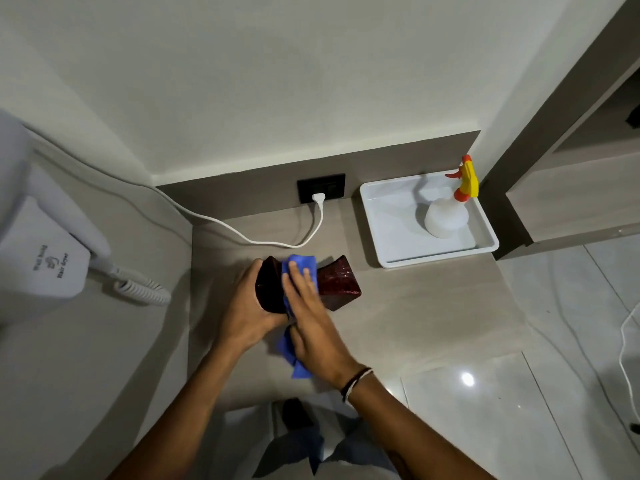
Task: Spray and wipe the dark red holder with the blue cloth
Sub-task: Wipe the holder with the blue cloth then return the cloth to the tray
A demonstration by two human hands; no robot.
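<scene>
Holder: dark red glossy holder (341,285) lies sideways on the beige bench (415,313)
Left hand (247,306): grip clamped round holder's left end
Right hand (311,320): grip apart, straight fingers pressing blue cloth (301,263) onto holder's middle

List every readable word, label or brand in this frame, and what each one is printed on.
"Hair Dryer": on the white wall-mounted hair dryer unit.
"Wall" plus a second word too blurred to read: same unit, above a small logo.
Spray bottle and dark red holder: no text visible.
</scene>
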